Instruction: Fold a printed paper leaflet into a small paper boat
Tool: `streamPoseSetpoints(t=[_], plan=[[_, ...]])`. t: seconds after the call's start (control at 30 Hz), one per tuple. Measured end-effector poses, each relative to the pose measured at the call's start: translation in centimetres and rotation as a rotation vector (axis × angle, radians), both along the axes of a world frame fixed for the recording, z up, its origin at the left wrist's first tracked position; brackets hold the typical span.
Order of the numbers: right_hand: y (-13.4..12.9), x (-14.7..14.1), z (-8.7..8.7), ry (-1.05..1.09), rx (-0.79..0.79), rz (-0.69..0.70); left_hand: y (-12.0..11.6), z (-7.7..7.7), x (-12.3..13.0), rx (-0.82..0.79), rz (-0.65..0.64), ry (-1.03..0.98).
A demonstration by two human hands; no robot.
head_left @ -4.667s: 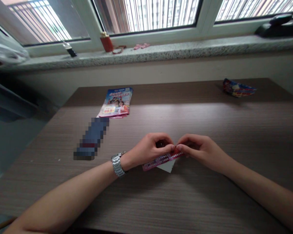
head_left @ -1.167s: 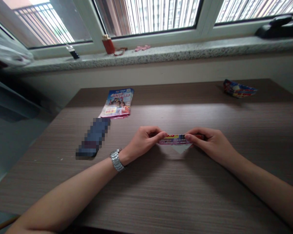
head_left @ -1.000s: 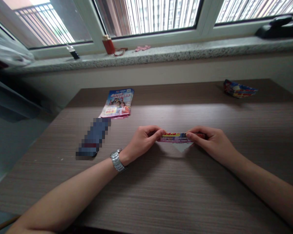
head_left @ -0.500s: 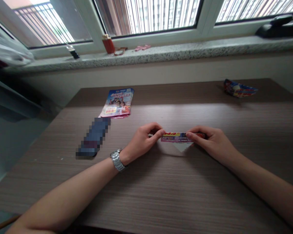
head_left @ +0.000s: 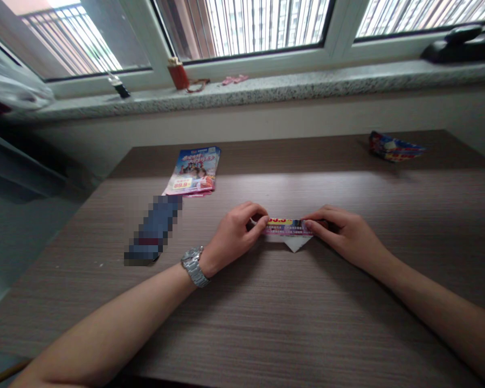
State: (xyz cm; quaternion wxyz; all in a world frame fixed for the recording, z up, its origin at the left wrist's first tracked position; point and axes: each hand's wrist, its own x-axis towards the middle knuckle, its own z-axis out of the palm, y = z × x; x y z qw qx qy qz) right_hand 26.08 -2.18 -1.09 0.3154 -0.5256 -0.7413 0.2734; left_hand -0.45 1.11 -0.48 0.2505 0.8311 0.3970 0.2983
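Note:
A folded paper flyer (head_left: 290, 228) stretches between my two hands over the table, a narrow printed strip with a white triangular point hanging below it. My left hand (head_left: 244, 226), with a metal watch (head_left: 195, 266) on the wrist, pinches the strip's left end between thumb and fingers. At the right end, my right hand (head_left: 339, 229) grips the paper the same way, thumb on the near side. The fingers hide both ends of the strip.
On the wooden table (head_left: 242, 312), a stack of flyers (head_left: 194, 171) lies back left, beside a blurred dark flat object (head_left: 156, 229). A folded paper piece (head_left: 395, 148) stands back right. The stone windowsill (head_left: 307, 81) holds a red lighter-like item (head_left: 178, 74) and a black object (head_left: 456, 46).
Both hands have shifted slightly left with the flyer. More of its printed strip faces me, and a pale edge shows beneath it at the left.

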Motion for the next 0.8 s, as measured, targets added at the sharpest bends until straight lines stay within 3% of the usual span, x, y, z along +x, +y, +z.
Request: streamPoseSetpoints(t=[0.13,0.3,0.57,0.8], plan=[[0.4,0.2,-0.5,-0.084,0.091,0.016,-0.3,-0.3,0.0,0.234,-0.122,0.125],[0.9,0.4,-1.2,-0.134,0.177,0.037,-0.9,-0.3,0.3,0.298,-0.329,0.350],[1.0,0.4,-1.5,-0.236,0.390,0.070,-1.5,-0.3,0.5,0.288,-0.292,0.483],[0.7,-0.1,-1.5,-0.335,0.390,0.202,-2.0,0.2,0.6,0.291,-0.337,0.446]])
